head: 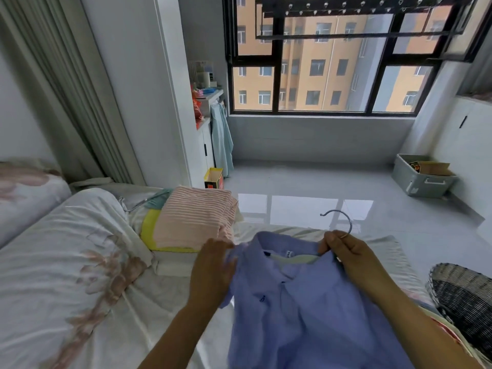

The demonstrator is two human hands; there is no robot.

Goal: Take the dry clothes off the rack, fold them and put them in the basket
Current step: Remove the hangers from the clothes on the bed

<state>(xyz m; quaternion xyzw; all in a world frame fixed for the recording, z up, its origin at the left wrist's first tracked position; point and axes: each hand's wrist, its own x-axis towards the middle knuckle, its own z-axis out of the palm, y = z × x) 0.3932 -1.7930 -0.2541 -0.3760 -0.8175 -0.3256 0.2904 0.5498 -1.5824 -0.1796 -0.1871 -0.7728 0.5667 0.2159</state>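
One blue shirt (306, 315) is laid on the bed (80, 262) at 6 o'clock, hanger (335, 210) pinched by the right grip (343, 251), shoulder touched by the flat left grip (213, 267). Hanger likely gets pulled out next.

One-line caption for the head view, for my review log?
Over a bed, the right hand grips a hanger inside a blue shirt while the left hand touches its shoulder.

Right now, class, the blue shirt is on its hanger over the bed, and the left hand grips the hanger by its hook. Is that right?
Not quite. The right hand, not the left, grips the hanger by its hook. The left hand is at the shoulder of the blue shirt. The rest stands: the head view shows the shirt on its hanger over the bed.
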